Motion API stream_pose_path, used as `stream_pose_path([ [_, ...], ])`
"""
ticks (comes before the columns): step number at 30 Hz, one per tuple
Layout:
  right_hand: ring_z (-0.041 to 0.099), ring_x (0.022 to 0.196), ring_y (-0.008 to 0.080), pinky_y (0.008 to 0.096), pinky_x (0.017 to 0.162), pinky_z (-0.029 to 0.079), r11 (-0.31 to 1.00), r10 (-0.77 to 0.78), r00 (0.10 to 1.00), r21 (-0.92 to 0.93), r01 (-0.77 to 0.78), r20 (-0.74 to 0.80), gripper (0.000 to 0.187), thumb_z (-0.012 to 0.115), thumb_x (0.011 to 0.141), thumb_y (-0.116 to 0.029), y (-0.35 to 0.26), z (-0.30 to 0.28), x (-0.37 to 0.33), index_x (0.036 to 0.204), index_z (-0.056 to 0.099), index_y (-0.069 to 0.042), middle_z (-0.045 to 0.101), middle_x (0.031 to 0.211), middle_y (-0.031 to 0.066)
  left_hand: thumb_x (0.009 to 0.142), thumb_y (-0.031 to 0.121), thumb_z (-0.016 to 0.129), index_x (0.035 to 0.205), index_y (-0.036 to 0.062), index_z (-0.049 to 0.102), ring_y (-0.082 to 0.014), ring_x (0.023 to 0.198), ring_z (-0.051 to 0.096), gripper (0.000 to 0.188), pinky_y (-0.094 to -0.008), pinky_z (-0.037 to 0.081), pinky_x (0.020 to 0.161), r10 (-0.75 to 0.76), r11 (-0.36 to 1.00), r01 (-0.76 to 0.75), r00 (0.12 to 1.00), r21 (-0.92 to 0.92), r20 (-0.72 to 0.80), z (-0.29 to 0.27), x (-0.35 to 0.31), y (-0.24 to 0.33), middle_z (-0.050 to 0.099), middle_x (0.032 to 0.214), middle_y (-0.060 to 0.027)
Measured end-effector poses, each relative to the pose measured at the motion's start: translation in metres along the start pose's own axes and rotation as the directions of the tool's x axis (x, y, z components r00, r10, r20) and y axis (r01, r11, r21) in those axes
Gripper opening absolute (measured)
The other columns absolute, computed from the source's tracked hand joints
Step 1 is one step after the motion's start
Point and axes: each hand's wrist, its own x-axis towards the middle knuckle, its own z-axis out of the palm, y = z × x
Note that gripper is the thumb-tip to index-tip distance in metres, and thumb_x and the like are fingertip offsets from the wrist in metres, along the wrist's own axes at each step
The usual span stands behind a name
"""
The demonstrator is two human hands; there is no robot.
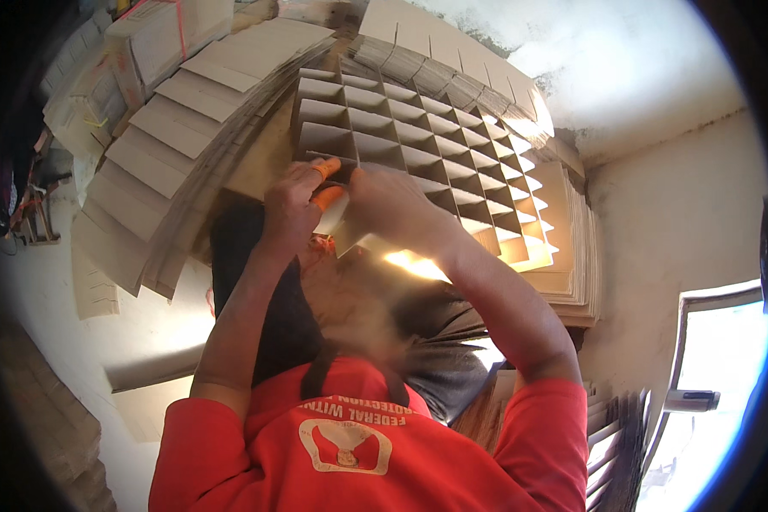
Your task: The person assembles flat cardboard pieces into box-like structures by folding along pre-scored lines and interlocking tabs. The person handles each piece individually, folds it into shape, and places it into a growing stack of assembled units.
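A pale wall stands right of a brown work surface. Above this surface, at the near left corner of a cardboard divider grid, the left hand has its orange-covered thumb and finger apart; I cannot tell whether they, or the blurred right hand, pinch anything. The grid's walls form rows of open cells. Slotted sheets line its far edge; a carton sits farther left.

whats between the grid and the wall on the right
In the head view, a stack of cardboard lies between the grid and the wall.
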Motion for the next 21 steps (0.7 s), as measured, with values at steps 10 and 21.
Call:
stream_pose_path([
  [10,0.065,0.085,0.0427,0.0478,0.077,0.051,0.673,0.65,0.632,-0.065,-0.737,-0.422,0.046,0.063,0.095,-0.035,0.166,-0.006,-0.107,0.119,0.058,0.003,0.069,0.087,0.0237,0.068,-0.014,0.053,0.145,0.0026,0.042,-0.0338,0.145,0.03,0.079,-0.0489,0.026,0.117,0.282,0.903,-0.378,0.88,0.204,0.382,0.002,0.017,0.027,0.043,0.148,-0.0141],
  [21,0.063,0.103,0.0374,0.0434,0.085,0.053,0.917,0.393,0.904,0.142,-0.372,-0.169,0.073,0.082,0.074,-0.029,0.08,-0.002,-0.157,0.128,0.051,0.008,0.064,0.108,0.0242,0.061,0.019,0.087,0.154,0.0122,0.028,-0.0286,0.15,0.018,0.111,-0.0419,0.023,0.119,0.048,0.942,-0.256,0.745,0.219,0.666,0.067,0.13,0.003,0.028,0.159,-0.0101],
])
